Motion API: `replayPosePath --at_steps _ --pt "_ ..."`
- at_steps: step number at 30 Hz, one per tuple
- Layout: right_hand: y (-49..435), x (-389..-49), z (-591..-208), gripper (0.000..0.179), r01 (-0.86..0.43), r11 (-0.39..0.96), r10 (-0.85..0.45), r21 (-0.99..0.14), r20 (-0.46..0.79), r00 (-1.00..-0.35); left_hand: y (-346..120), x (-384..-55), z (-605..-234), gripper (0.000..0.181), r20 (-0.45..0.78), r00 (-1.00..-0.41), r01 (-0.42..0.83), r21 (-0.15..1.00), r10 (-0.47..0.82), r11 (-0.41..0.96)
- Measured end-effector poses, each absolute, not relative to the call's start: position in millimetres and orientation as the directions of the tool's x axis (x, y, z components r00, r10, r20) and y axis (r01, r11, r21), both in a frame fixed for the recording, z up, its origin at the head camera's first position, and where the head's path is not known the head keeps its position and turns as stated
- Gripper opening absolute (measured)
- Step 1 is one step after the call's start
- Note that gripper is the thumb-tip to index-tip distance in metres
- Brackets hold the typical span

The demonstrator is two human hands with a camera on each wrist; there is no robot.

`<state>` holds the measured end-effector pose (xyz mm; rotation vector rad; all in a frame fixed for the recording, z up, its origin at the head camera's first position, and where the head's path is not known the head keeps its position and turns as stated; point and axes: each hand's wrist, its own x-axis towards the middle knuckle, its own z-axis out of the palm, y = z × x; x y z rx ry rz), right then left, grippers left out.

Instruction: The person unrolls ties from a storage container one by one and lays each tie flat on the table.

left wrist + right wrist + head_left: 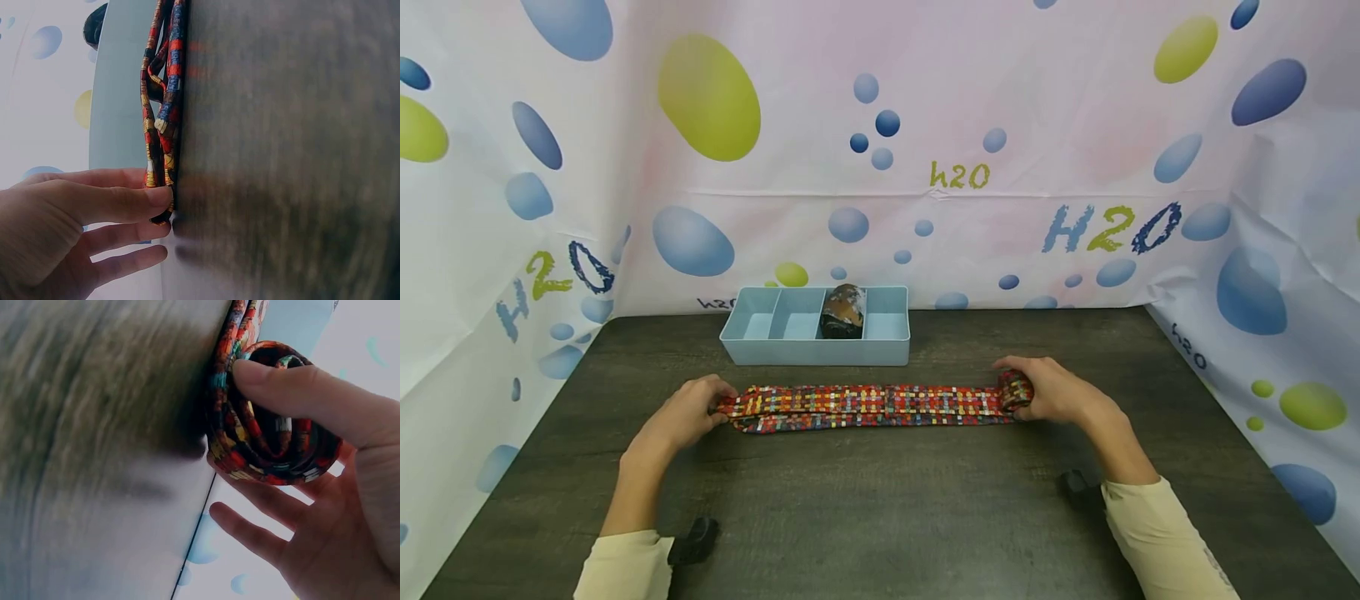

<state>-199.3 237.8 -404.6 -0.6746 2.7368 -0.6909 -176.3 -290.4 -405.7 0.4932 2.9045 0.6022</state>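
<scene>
A necktie (850,402) with a bright red, yellow and blue checked pattern stretches across the table in layers, its right end wound into a coil (275,419). At its left end my left hand (691,410) pinches the folded fabric; the left wrist view shows the thumb on one side and fingers behind the layers (159,125). My right hand (1052,390) grips the coil, thumb laid over its spiral side (275,378) and fingers round the far side and underneath.
Behind the necktie stands a light blue tray (816,352) with several compartments in a row. One compartment, right of its middle, holds a rounded brown and black lump (844,312) with whitish patches. A patterned sheet (820,133) hangs behind the dark wooden table (880,500).
</scene>
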Motion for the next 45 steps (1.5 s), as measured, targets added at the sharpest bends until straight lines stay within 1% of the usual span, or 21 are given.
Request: replayPosePath --at_steps 7,15,24,33,37,41,45 --pt "239 -198 -403 0.066 -0.427 0.756 -0.517 -0.495 -0.052 -0.854 -290 -177 -405 0.027 -0.066 -0.940 0.280 0.404 0.333 0.871" --pt "240 -198 -405 0.065 -0.427 0.747 -0.529 -0.509 -0.066 -0.846 -290 -176 -405 0.027 -0.083 -0.942 0.264 0.413 0.324 0.872" --pt "241 -198 -407 0.065 -0.411 0.752 -0.517 -0.516 -0.074 -0.853 -290 -175 -405 0.027 -0.082 -0.941 0.268 0.414 0.329 0.870" --pt "242 -197 -403 0.065 -0.416 0.728 -0.528 -0.545 -0.057 -0.848 -289 -175 -404 0.027 -0.078 -0.940 0.273 0.407 0.331 0.872" --pt "245 -197 -400 0.067 -0.424 0.722 -0.530 -0.547 -0.043 -0.847 -289 -175 -404 0.027 -0.074 -0.939 0.282 0.401 0.337 0.872" --pt "250 -196 -395 0.074 -0.426 0.725 -0.523 -0.541 -0.031 -0.852 -289 -175 -404 0.027 -0.067 -0.938 0.286 0.398 0.339 0.872" --pt "257 -194 -390 0.077 -0.411 0.740 -0.500 -0.531 -0.026 -0.866 -289 -176 -405 0.027 -0.061 -0.938 0.292 0.388 0.341 0.874"
